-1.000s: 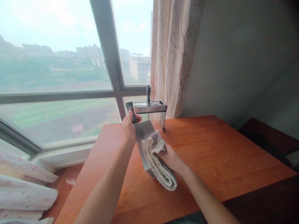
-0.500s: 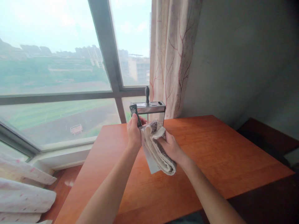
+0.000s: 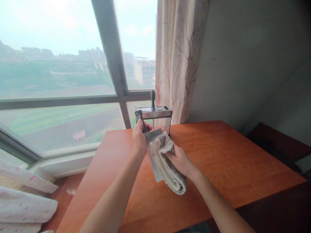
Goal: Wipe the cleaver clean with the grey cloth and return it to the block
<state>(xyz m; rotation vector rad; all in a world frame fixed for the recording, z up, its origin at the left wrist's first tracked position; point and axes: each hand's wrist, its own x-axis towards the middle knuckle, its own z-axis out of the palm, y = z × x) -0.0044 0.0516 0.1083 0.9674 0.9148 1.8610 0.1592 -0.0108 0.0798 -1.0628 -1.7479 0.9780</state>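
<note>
My left hand (image 3: 139, 137) is closed round the black handle of a kitchen cleaver (image 3: 152, 133), above the middle of the wooden table. The cleaver's wide metal blade points down toward me, partly covered. In my right hand (image 3: 181, 163) is a folded towel (image 3: 170, 171), cream on one side and grey-brown on the other, lying against the blade's right side. Some of my right fingers are hidden behind the cloth. Beyond my hands stands a knife block (image 3: 157, 114) with clear walls and a metal top. A dark-handled rod (image 3: 153, 99) sticks up out of it.
The reddish-brown table (image 3: 213, 161) ends at its left edge near the window (image 3: 60, 126). A patterned curtain (image 3: 179, 64) hangs behind the knife block, with a grey wall to the right. Another curtain (image 3: 24, 200) lies low on the left, and a dark wooden piece (image 3: 279, 139) stands at the right.
My right hand and the towel have slid down the blade toward me, and more of the blade shows near the handle. My left hand stays nearly still on the handle.
</note>
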